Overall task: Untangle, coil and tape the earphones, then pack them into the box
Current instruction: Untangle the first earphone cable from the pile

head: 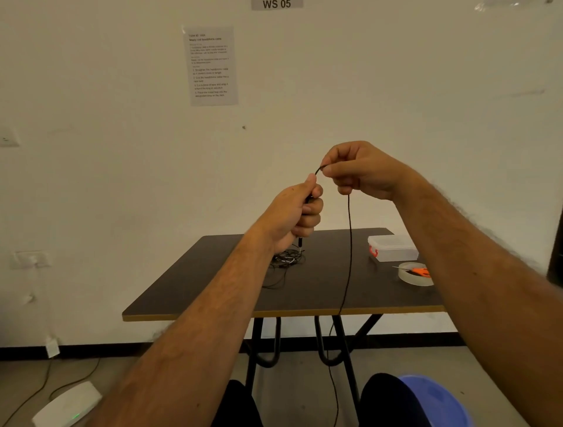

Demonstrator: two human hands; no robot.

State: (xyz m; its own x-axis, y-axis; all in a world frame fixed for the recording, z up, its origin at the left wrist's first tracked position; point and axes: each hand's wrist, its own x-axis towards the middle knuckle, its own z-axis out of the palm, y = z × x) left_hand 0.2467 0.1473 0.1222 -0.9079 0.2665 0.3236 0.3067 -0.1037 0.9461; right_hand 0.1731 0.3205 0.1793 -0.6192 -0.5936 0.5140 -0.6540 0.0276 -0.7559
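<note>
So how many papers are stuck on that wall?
2. A printed sheet of instructions hangs upper left of centre, and a label reading WS 05 sits at the top edge, partly cut off. More could lie outside the view.

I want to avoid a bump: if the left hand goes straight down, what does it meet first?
Probably the tangled cable pile on the table, directly below the left hand; depth is uncertain.
</note>
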